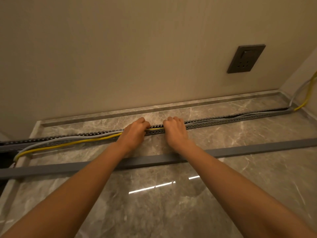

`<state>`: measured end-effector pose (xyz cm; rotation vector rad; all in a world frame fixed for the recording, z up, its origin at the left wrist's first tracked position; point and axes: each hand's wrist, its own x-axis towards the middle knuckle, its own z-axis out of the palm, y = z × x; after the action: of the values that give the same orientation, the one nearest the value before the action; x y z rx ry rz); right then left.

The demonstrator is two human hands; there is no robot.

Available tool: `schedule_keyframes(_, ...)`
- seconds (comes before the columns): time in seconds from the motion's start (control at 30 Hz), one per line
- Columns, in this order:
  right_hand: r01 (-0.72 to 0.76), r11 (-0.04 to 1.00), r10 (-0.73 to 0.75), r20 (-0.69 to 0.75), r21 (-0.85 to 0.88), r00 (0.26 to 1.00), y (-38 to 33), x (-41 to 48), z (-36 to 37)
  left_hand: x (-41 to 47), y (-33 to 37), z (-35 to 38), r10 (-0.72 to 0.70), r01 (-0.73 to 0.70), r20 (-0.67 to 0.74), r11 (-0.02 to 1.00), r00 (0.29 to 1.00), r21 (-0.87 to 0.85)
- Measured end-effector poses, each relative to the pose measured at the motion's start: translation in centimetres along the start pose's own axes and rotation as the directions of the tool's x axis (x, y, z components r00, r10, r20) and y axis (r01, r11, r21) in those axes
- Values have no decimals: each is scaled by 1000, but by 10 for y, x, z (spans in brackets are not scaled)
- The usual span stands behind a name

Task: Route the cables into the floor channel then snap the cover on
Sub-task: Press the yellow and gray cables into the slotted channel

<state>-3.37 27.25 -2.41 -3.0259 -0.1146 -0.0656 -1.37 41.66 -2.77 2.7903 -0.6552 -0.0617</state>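
A long grey slotted floor channel (223, 121) runs left to right across the marble floor near the wall. A yellow cable (68, 143) and a grey cable (56, 139) lie partly outside the channel on the left and inside it between my hands and to the right. My left hand (135, 133) and my right hand (175, 129) sit side by side on the channel's middle, fingers curled down over the cables. The fingertips are hidden inside the channel. The long grey cover (257, 147) lies flat on the floor, nearer to me, under my forearms.
A beige wall stands behind the channel with a dark socket plate (246, 59) at the upper right. The cables rise up the right corner (307, 98). A dark gap shows at the far left edge (5, 158). Glossy marble floor (154, 203) spreads toward me.
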Motion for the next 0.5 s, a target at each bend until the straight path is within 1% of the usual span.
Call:
schedule_keyframes(0.1,51,998,-51,-27,19,998,-15,-1,1,-13,-19,-7,-8,6,-61,1000,998,-25)
schedule_keyframes(0.23,154,986,-152,-36,70,988,-48,5,3,-30,-46,-18,-50,54,-86,998,995,42)
schedule_keyframes(0.33,205,973,-206,-1,104,979,-71,6,8,-42,-61,-22,-13,21,-84,995,996,102)
schedule_keyframes(0.4,195,974,-197,4,112,980,-80,6,12,-50,-70,-24,36,-25,-65,987,997,158)
schedule_keyframes(0.47,149,981,-150,-6,125,989,-84,6,16,-56,-79,-23,83,-82,2,973,997,214)
schedule_keyframes(0.5,131,983,-131,-7,128,991,-85,6,18,-58,-84,-23,95,-95,9,967,995,236)
